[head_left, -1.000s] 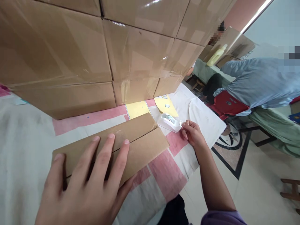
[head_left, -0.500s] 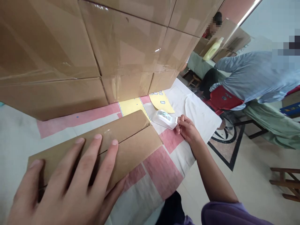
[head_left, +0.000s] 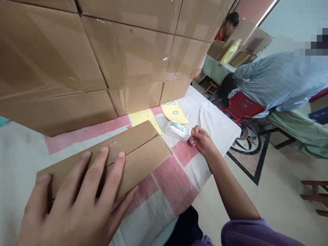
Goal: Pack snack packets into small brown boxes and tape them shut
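Note:
My left hand [head_left: 77,201] lies flat with fingers spread on top of a small brown cardboard box [head_left: 138,153], holding its two flaps down. The box rests on a pink and white cloth-covered table [head_left: 176,191]. My right hand [head_left: 201,140] is pinched at the end of a white tape dispenser [head_left: 176,130] that sits just past the box's right end. What the fingertips grip there is too small to make out clearly.
A wall of stacked, taped cardboard cartons [head_left: 102,58] stands right behind the small box. Yellow sticker sheets [head_left: 174,111] lie by the dispenser. To the right, off the table, a person in a blue shirt [head_left: 276,82] bends over a red chair [head_left: 243,107]; another person sits farther back.
The view shifted slightly, and my right hand stays pinched at the dispenser's end. My left hand remains flat on the box flaps.

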`<state>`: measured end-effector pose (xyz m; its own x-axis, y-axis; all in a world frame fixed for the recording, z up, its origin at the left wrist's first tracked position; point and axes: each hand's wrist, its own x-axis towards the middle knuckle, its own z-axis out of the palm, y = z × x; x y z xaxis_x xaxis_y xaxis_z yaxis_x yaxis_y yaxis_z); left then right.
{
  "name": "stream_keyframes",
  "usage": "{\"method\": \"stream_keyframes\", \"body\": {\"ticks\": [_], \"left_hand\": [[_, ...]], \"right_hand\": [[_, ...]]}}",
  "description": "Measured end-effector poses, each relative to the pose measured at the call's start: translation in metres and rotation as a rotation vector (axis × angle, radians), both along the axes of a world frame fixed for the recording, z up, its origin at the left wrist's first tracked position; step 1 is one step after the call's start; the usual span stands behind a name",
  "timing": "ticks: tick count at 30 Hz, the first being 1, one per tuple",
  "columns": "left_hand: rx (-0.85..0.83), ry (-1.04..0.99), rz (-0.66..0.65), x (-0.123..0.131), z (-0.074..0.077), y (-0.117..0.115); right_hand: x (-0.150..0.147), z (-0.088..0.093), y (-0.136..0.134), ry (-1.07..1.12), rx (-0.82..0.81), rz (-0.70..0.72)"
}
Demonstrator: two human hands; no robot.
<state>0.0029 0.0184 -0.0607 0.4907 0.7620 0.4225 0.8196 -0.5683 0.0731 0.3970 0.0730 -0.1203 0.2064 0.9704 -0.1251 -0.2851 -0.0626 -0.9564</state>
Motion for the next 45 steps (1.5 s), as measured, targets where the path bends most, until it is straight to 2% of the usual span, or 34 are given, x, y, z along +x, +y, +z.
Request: {"method": "stream_keyframes", "body": {"ticks": [2, 5, 13, 16, 19, 23, 26, 32, 34, 36, 40, 43, 45], "left_hand": [[0.018, 0.051, 0.062, 0.004, 0.008, -0.002], [0.048, 0.083, 0.065, 0.007, 0.013, -0.004], [0.104, 0.109, 0.045, 0.001, 0.009, 0.000], [0.141, 0.146, 0.013, -0.001, 0.012, 0.002], [0.176, 0.184, -0.018, 0.002, 0.015, 0.002], [0.204, 0.192, 0.016, 0.008, 0.019, -0.002], [0.176, 0.141, -0.030, -0.004, 0.023, -0.001], [-0.002, 0.166, -0.233, -0.053, 0.033, 0.018], [-0.051, 0.140, -0.226, -0.053, 0.034, 0.017], [-0.073, 0.111, -0.149, -0.044, 0.035, 0.009], [-0.076, 0.050, -0.012, -0.019, 0.045, -0.014], [-0.098, 0.008, -0.031, -0.018, 0.053, -0.020], [-0.141, -0.006, -0.058, -0.025, 0.056, -0.018]], "right_hand": [[0.000, 0.001, 0.000, 0.002, -0.014, 0.002], [0.000, 0.003, -0.001, 0.002, -0.030, -0.004], [0.000, -0.002, -0.001, -0.033, -0.082, -0.034], [0.001, -0.004, 0.000, -0.057, -0.085, -0.071], [0.002, -0.004, 0.000, -0.057, -0.098, -0.049], [-0.002, -0.001, -0.003, -0.054, -0.060, -0.071], [-0.006, 0.001, -0.005, -0.050, -0.005, -0.121], [-0.028, 0.009, -0.019, -0.049, 0.080, -0.211], [-0.045, 0.018, -0.031, -0.048, 0.091, -0.216], [-0.068, 0.035, -0.044, -0.054, 0.104, -0.171], [-0.113, 0.086, -0.060, -0.128, 0.203, 0.009], [-0.139, 0.119, -0.062, -0.168, 0.265, 0.144], [-0.152, 0.131, -0.062, -0.179, 0.273, 0.220]]}}
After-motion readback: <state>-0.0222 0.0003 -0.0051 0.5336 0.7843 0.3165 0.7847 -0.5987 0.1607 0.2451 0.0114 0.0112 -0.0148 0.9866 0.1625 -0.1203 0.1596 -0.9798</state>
